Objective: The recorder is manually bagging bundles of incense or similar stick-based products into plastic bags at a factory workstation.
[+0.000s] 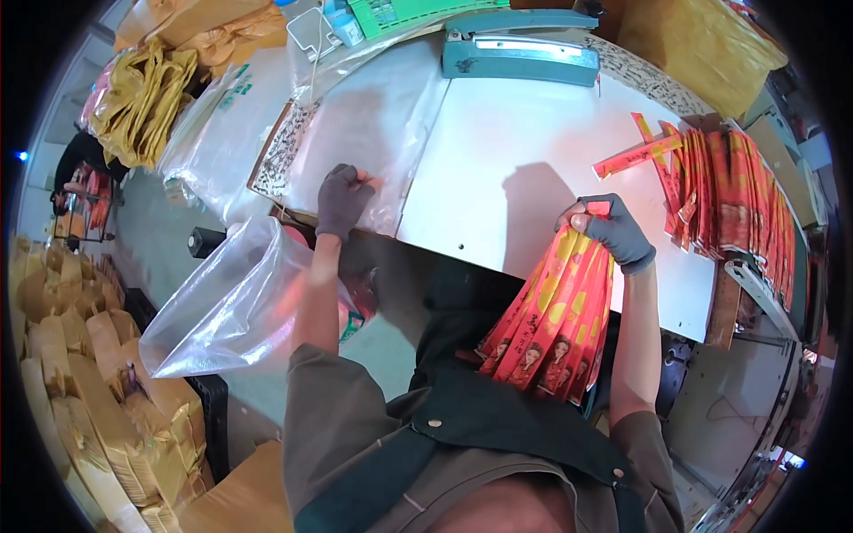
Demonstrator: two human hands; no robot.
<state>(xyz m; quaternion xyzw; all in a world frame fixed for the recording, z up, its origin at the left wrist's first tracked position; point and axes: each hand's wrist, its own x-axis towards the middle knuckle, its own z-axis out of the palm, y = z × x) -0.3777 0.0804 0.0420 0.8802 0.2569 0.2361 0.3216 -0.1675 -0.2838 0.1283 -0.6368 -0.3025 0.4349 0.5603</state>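
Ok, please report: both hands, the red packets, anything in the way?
Right hand gripping a fanned bunch of red packets. Left hand curled over clear plastic, grip unclear. More packets piled to the right. Nothing seen blocking either hand.

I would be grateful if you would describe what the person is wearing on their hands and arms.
The left hand and right hand wear dark grey gloves that leave some fingertips bare. The grey-brown left sleeve and right sleeve end near the elbows, leaving the forearms bare.

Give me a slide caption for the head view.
Gloved right hand grips fanned red packets; curled left hand above clear plastic.
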